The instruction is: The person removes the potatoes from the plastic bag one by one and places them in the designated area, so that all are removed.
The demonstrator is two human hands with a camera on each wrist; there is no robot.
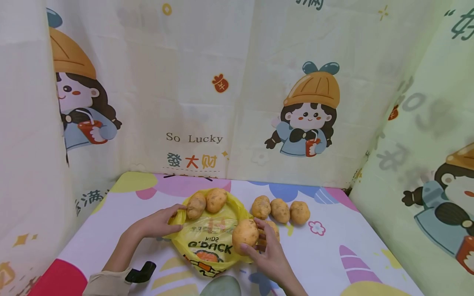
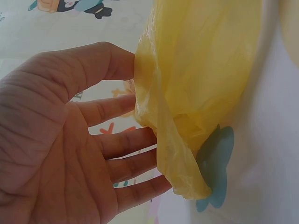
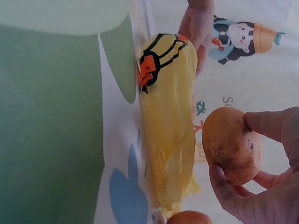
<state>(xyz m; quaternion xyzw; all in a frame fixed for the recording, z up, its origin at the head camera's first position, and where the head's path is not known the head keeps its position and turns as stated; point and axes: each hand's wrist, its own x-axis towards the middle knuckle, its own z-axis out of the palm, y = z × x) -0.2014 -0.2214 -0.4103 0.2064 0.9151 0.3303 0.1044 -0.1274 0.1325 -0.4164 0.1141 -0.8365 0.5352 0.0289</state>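
Note:
A yellow plastic bag (image 1: 207,257) with printed lettering lies spread on the table, its mouth facing up. My left hand (image 1: 157,224) grips the left edge of the bag (image 2: 201,60), thumb and fingertips at the gathered film. Two potatoes, one at the far left (image 1: 196,205) and one beside it (image 1: 216,200), sit inside at the back. With thumb and fingers my right hand (image 1: 269,255) holds another potato (image 3: 232,145), raised over the bag's right rim. Behind that hand, a further potato (image 1: 273,230) is partly hidden.
Three potatoes stand in a row right of the bag: a left one (image 1: 261,206), a middle one (image 1: 280,210) and a right one (image 1: 300,212). A patterned cloth (image 1: 370,246) covers the table. Printed curtains (image 1: 244,123) enclose the back and sides.

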